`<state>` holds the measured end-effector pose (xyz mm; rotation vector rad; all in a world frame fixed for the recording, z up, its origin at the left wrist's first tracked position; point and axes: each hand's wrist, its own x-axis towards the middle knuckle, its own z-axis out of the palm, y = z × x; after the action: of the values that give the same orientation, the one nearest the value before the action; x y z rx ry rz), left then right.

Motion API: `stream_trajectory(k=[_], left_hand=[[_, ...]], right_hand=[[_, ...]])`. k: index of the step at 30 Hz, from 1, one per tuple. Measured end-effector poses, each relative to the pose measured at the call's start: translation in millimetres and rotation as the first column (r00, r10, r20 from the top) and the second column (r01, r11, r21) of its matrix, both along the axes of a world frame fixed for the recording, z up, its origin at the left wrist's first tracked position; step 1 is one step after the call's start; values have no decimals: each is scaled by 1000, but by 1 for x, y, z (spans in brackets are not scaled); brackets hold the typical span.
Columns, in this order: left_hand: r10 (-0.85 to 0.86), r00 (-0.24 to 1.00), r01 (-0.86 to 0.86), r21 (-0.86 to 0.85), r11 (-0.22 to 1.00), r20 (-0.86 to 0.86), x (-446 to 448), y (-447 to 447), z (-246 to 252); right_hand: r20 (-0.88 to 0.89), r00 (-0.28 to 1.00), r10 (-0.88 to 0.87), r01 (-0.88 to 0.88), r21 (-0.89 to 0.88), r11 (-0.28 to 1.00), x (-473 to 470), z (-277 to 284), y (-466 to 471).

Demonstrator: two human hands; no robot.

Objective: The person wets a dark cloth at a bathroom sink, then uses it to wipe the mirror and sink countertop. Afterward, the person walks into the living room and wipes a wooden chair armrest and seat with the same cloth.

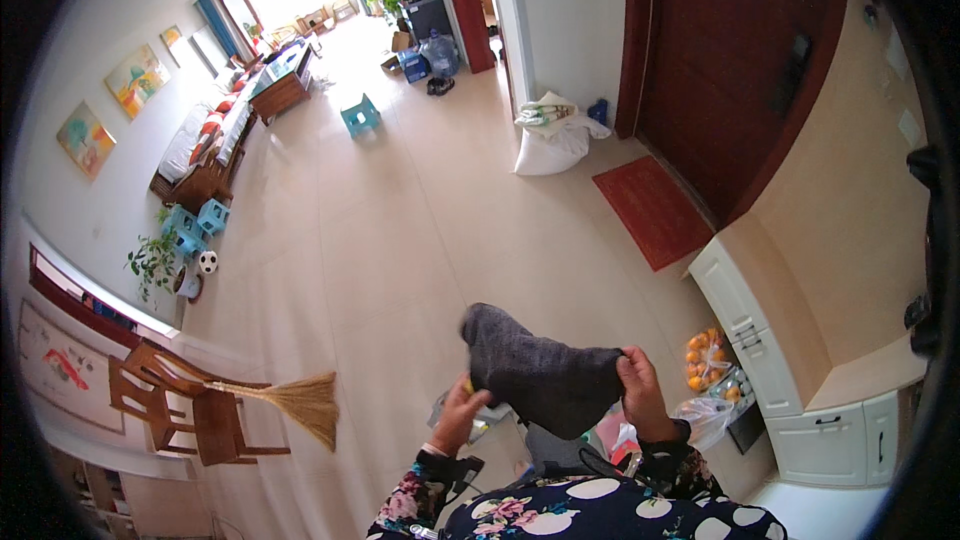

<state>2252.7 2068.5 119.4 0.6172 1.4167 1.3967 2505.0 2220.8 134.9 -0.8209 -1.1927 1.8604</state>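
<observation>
A dark grey cloth [544, 371] is stretched out in the air in front of my body, its upper left corner flaring up. My left hand [456, 414] grips its left edge, and a bit of something yellow shows by the fingers. On the other side, my right hand [643, 394] pinches the cloth's right end between thumb and fingers. Below the cloth, several items are partly hidden, among them a dark grey object [555, 451] and something pink and red [619, 435].
A straw broom [300, 397] lies across a wooden chair [217, 427] at the left. Bags of oranges [705, 360] stand beside white cabinets [814, 439]. A red doormat [654, 211] lies before the dark red door [727, 67]. A blue stool [361, 116] stands farther off.
</observation>
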Motion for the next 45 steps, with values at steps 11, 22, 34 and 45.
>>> stream_trajectory(k=[11,22,34,45], left_hand=[[152,896,-289,-288,913,-418,-144,142,-60],[202,490,-561,-130,818,-848,-254,215,-72],[656,649,-741,-128,659,-386,-530,276,-66],[676,731,-677,26,736,-93,-758,337,-13]], right_hand=[[245,969,-32,-34,259,965,-143,-14,204],[295,905,307,-405,369,837,-330,1,337],[223,899,377,-438,407,802,-611,34,420],[114,967,228,-246,175,953,-836,21,491]])
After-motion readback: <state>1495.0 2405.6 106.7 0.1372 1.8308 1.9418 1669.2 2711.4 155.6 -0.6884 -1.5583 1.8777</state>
